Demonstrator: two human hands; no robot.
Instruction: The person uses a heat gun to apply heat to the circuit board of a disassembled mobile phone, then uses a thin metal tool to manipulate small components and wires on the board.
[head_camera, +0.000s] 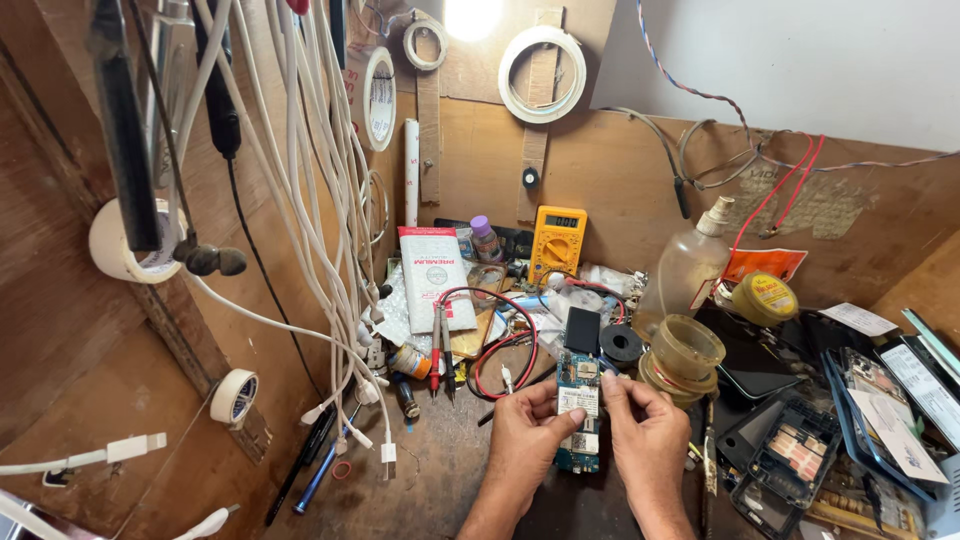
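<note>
We work at a wooden desk (440, 480) set into a corner of brown board walls. White charging cables (320, 200) hang down the left wall and reach almost to the desk surface. A heap of phone housings and parts (850, 440) fills the right side, leaving bare desk only at the lower left, beside our forearms. Behind the work area stand a yellow multimeter (557, 240), a clear spray bottle (690, 265) and an amber glass jar (684, 352); red and black probe leads (500, 350) loop just left of centre. We hold a blue phone circuit board (578, 415) upright between both hands. Our left hand (525, 435) grips its left edge, thumb on the face. Our right hand (645, 430) pinches its upper right edge with the fingertips. The board sits near the jar and leads, touching neither.
</note>
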